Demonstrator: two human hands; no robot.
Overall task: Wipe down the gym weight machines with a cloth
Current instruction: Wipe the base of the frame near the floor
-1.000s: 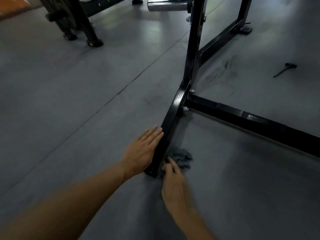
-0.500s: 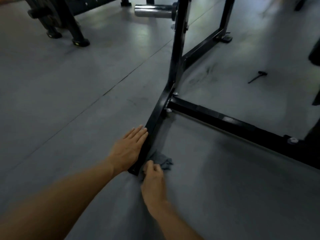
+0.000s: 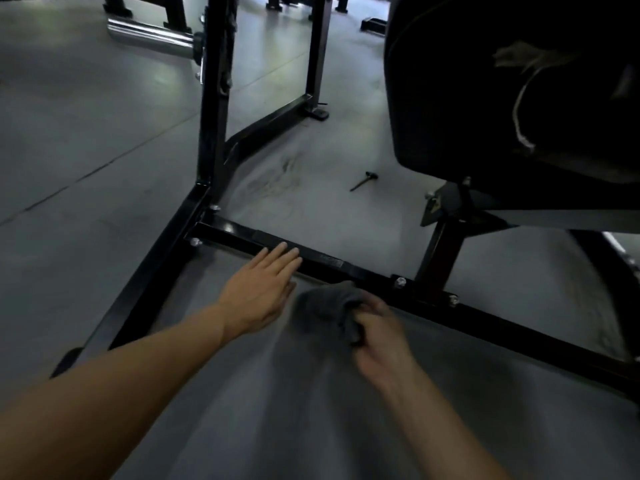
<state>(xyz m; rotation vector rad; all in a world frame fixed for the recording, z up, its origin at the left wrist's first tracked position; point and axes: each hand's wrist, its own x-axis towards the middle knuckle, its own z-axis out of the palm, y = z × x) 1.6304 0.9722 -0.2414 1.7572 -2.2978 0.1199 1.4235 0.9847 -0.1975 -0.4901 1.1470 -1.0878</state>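
A black steel weight machine frame [image 3: 211, 140] stands on the grey floor, with a floor crossbar [image 3: 346, 268] running from the corner joint towards the right. My left hand [image 3: 261, 289] lies flat, fingers straight, with the fingertips on the crossbar. My right hand [image 3: 379, 336] grips a bunched grey cloth [image 3: 327, 310] just in front of the crossbar, to the right of my left hand. The cloth's top edge touches the bar's near side.
A black padded seat [image 3: 502, 91] on a bracket looms at the upper right. A chrome bar sleeve [image 3: 149, 38] sticks out at the upper left. A small dark tool [image 3: 363, 181] lies on the floor [image 3: 86, 116] inside the frame. More machine feet stand at the back.
Both hands left the end of the left floor rail and moved right to the crossbar. My right hand lifted the cloth off the floor and carried it along. The view swung right.
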